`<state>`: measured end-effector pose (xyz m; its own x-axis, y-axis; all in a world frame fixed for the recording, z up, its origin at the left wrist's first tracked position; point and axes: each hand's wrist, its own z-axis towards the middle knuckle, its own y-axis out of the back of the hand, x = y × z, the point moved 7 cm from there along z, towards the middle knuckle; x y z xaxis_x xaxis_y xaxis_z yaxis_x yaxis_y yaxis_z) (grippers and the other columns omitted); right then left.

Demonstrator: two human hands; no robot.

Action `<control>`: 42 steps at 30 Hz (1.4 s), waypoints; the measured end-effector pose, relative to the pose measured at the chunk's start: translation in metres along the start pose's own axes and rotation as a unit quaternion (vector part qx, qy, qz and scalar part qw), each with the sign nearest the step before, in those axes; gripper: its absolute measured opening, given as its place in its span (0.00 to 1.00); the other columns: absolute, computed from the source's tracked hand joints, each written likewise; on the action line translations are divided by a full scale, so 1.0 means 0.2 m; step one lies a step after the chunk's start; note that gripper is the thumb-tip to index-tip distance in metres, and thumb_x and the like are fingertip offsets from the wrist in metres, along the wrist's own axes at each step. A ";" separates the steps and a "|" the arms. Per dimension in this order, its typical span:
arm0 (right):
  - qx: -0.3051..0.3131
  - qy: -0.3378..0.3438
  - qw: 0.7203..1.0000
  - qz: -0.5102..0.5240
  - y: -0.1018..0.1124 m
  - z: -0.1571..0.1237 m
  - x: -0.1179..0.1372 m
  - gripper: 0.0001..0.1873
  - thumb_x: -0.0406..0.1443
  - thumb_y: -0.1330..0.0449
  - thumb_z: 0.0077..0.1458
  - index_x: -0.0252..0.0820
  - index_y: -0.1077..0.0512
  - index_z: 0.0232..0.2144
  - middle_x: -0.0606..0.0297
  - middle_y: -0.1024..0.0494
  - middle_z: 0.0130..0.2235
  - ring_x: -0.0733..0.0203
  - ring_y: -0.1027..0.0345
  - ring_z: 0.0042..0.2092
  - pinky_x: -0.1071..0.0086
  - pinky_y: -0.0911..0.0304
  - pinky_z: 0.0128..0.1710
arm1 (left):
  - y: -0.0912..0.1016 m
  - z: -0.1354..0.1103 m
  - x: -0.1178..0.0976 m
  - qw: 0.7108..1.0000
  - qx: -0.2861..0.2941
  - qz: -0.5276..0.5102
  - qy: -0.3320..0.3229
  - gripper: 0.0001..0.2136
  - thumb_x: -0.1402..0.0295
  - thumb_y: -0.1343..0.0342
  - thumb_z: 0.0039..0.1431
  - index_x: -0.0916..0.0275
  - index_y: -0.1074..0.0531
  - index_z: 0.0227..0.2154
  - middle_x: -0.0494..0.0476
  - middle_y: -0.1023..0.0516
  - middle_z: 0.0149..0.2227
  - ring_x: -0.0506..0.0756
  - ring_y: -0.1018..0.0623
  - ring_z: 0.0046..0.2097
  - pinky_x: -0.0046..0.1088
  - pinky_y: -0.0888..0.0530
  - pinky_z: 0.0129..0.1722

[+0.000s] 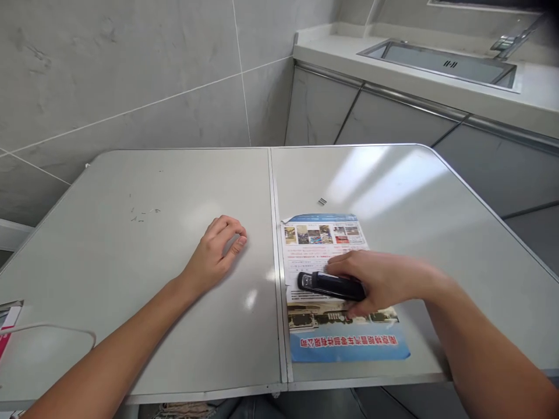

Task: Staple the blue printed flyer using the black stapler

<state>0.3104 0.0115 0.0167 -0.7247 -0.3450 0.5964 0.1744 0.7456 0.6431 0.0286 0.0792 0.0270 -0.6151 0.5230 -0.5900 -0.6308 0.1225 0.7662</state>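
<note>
My right hand (pixel 371 279) is closed around the rear end of a black stapler (pixel 325 284), which lies on a printed leaflet (pixel 349 349) with its nose pointing left. The fingers are on the stapler's far side and the thumb is on the near side; the palm hides its back end. Photos, red and black text and a blue band with red characters cover the leaflet. My left hand (pixel 218 247) rests on the table left of the seam, fingers loosely curled in and thumb near the index finger, with nothing visible in it.
Small strips of staples (pixel 322 201) lie beyond the leaflet. Several loose staples (pixel 144 213) are scattered on the left half of the white folding table (pixel 109 256). A white cable (pixel 56 327) and a red-and-white item (pixel 9 326) sit at the left edge. Behind is a sink (pixel 441 61).
</note>
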 end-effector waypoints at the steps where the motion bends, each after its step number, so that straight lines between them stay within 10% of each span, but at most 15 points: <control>1: 0.019 -0.018 1.000 0.011 0.00 -0.02 -0.03 0.22 0.51 0.27 0.47 0.44 0.27 0.36 0.65 0.23 0.36 0.57 0.32 0.35 0.66 0.44 0.33 | -0.01 0.00 0.00 1.000 0.004 -0.002 0.001 0.10 0.64 0.52 0.75 0.58 0.27 0.42 0.58 0.25 0.46 0.58 0.26 0.50 0.38 0.28 0.53; 11: 0.012 0.022 0.996 0.086 0.09 -0.07 -0.14 0.30 0.59 0.26 0.43 0.45 0.33 0.31 0.68 0.29 0.31 0.61 0.42 0.31 0.67 0.48 0.30 | -0.02 0.00 0.02 1.000 0.024 0.003 0.004 0.11 0.63 0.53 0.76 0.58 0.26 0.42 0.59 0.24 0.46 0.57 0.25 0.50 0.37 0.27 0.51; 14: -0.260 -0.020 0.959 0.109 0.32 -0.15 -0.31 0.25 0.57 0.38 0.61 0.45 0.35 0.25 0.70 0.37 0.26 0.62 0.47 0.29 0.66 0.50 0.31 | -0.04 0.00 0.03 0.999 0.035 0.010 0.010 0.12 0.63 0.53 0.76 0.58 0.26 0.41 0.59 0.24 0.47 0.58 0.26 0.49 0.37 0.27 0.51; 16: -0.499 -0.134 0.853 0.073 0.45 -0.28 -0.48 0.25 0.52 0.42 0.65 0.46 0.40 0.22 0.71 0.44 0.24 0.63 0.53 0.28 0.65 0.53 0.31 | -0.04 0.00 0.04 0.999 0.042 0.014 0.014 0.12 0.62 0.53 0.76 0.58 0.26 0.41 0.58 0.24 0.47 0.57 0.26 0.48 0.37 0.27 0.50; 18: -0.605 -0.228 0.762 0.032 0.47 -0.37 -0.62 0.25 0.48 0.41 0.64 0.46 0.43 0.20 0.71 0.48 0.22 0.63 0.55 0.27 0.64 0.52 0.32 | -0.04 0.01 0.05 0.999 0.046 0.016 0.018 0.12 0.62 0.53 0.75 0.58 0.26 0.41 0.58 0.24 0.46 0.57 0.26 0.47 0.37 0.27 0.50; 28: -0.470 -0.343 0.811 -0.055 0.38 -0.17 -0.84 0.19 0.46 0.44 0.61 0.46 0.37 0.21 0.65 0.30 0.23 0.57 0.43 0.29 0.64 0.51 0.32 | -0.10 0.02 0.09 0.992 0.097 0.083 -0.001 0.09 0.63 0.51 0.73 0.56 0.26 0.41 0.56 0.24 0.46 0.59 0.28 0.46 0.42 0.31 0.52; 36: -0.481 -0.172 0.860 0.014 0.43 -0.22 -0.63 0.25 0.51 0.41 0.63 0.45 0.38 0.20 0.71 0.41 0.21 0.62 0.51 0.27 0.64 0.51 0.32 | -0.11 0.03 0.11 0.992 0.094 0.085 0.008 0.11 0.63 0.54 0.74 0.57 0.28 0.47 0.58 0.24 0.47 0.59 0.27 0.46 0.43 0.31 0.52; 42: -0.072 0.107 0.981 0.147 0.23 -0.12 -0.25 0.29 0.63 0.39 0.60 0.44 0.32 0.32 0.70 0.35 0.31 0.62 0.44 0.33 0.66 0.47 0.35 | -0.09 0.16 0.06 0.990 0.111 0.074 0.050 0.11 0.62 0.52 0.72 0.59 0.26 0.39 0.57 0.22 0.40 0.59 0.25 0.42 0.39 0.28 0.45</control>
<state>0.3707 0.0496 0.0280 -0.4747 -0.2502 0.8438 0.4590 0.7476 0.4799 0.0479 0.1102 0.0140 -0.7432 0.4647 -0.4813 -0.4177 0.2397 0.8764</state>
